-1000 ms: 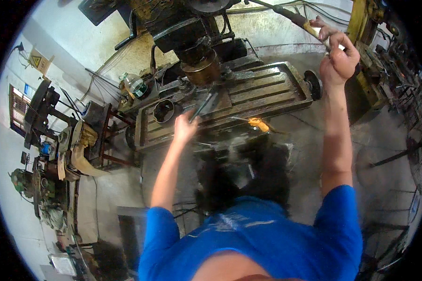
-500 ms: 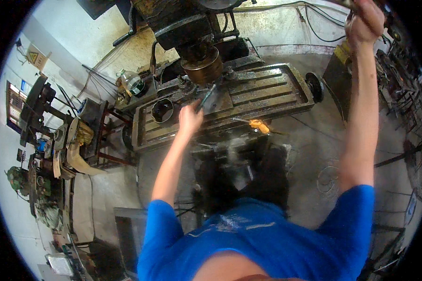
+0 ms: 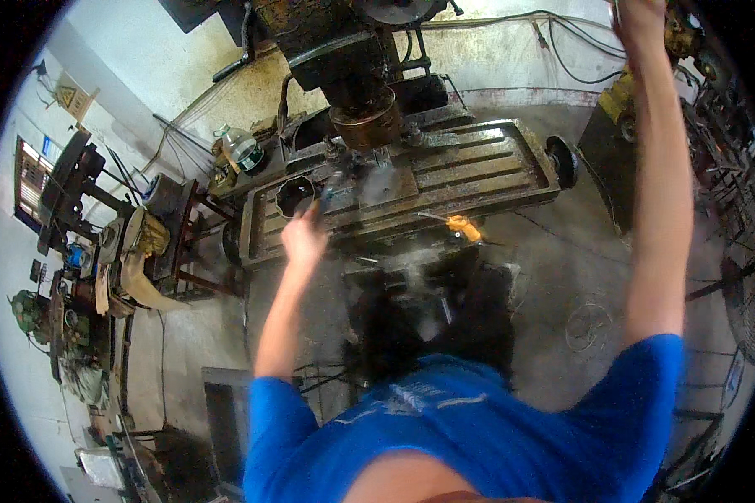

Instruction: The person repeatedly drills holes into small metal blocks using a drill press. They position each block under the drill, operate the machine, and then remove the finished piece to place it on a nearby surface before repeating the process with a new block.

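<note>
While the right hand (image 3: 642,15) had climbed from beside the machine's upper right to the very top edge of the view over the last second, its grip could not be told: the fingers were cut off by the rim, and the lever it had held earlier was no longer visible in it. The right arm ran straight up along the right side, fully stretched.

The left hand (image 3: 304,237) had moved less. It had drifted slightly left and sat at the near left part of the table (image 3: 478,172), fingers loosely curled and blurred, touching or just above the table's front edge; whether it pinched anything could not be told. Just beyond it, on the table's left end, stood a dark ring (image 3: 294,194). The spindle head (image 3: 365,126) hung over the table's middle, above a clamped block (image 3: 383,186). An orange tool (image 3: 463,226) lay at the table's front edge, right of centre, unmoved.

The raised right arm suggested a feed lever being swung through its upper travel, with the left hand steadying near the work.
</note>
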`<state>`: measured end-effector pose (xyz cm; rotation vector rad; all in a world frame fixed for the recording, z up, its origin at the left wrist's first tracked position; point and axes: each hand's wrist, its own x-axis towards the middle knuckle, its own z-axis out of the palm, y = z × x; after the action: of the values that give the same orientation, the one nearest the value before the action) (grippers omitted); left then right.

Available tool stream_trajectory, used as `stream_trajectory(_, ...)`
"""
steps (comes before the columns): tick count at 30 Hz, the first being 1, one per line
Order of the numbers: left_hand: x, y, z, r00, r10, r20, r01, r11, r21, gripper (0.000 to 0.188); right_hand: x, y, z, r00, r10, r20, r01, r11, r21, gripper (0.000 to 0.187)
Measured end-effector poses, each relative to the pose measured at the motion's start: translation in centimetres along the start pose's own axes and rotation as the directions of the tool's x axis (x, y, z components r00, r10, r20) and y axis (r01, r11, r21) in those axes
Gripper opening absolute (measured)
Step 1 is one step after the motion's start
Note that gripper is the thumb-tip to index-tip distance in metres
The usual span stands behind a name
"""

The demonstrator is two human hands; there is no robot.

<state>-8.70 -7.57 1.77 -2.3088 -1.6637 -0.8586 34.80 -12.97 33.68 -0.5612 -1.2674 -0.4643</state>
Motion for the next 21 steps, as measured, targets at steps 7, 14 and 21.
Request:
stream_trajectory(7,0.9,-6.4,-1.4,0.985,-0.166,-0.051,0.174,0.954,0.246,0.041,-23.7,-2.7,-7.0,0.776,0.584,0.238,-0.608,0.794,0.032,0.037)
stream_trajectory(14,0.3,-9.4,-0.4,0.955,-0.218,0.200,0.173,0.961,0.218,0.047,-47.1,-0.8,-7.7,-0.066,0.933,0.354,-0.894,0.102,-0.437,0.046)
stream_trajectory(21,-0.9,-6.1,-5.2,0.968,-0.246,0.043,0.246,0.969,-0.004,0.040,-51.6,0.9,-6.0,-0.051,0.942,0.332,-0.830,0.145,-0.539,0.030)
